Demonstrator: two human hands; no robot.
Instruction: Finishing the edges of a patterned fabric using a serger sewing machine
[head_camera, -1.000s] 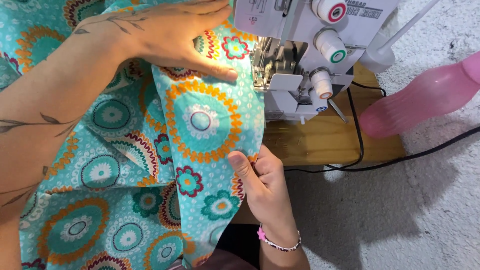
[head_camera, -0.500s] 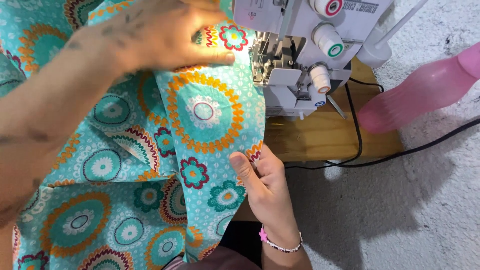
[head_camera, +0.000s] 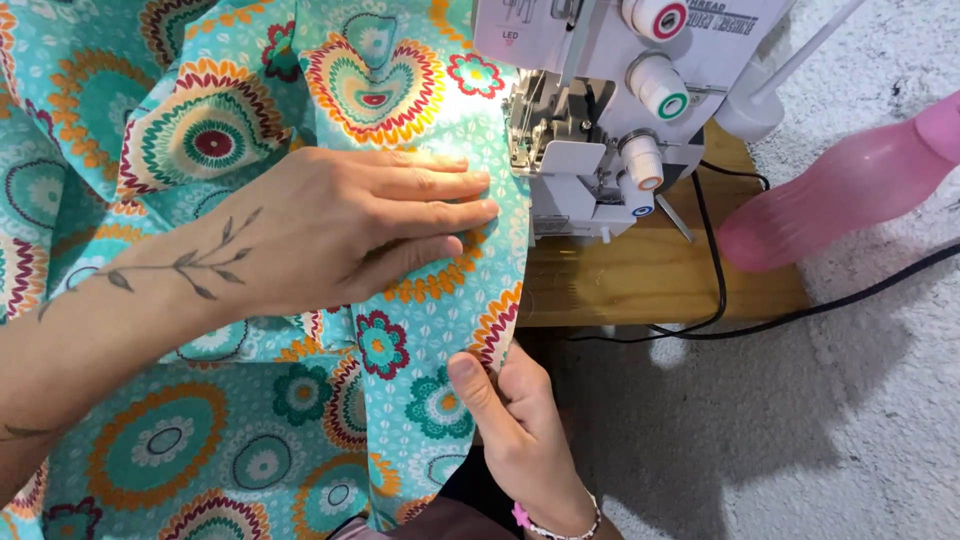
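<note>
Wooden surface (head_camera: 650, 285) carries a white sewing machine (head_camera: 610, 110), and across it we spread the turquoise patterned fabric (head_camera: 300, 420). Our right hand (head_camera: 520, 430) pinches the fabric's near edge between thumb and fingers, the cloth running up from that grip toward the machine's foot. Our left hand (head_camera: 350, 230) lies flat on the fabric, fingers straight and together, tips just beside the machine. Where the edge meets the needle we cannot quite tell. A pink bottle (head_camera: 840, 195) and a black cable (head_camera: 720, 290) lie to the right.
</note>
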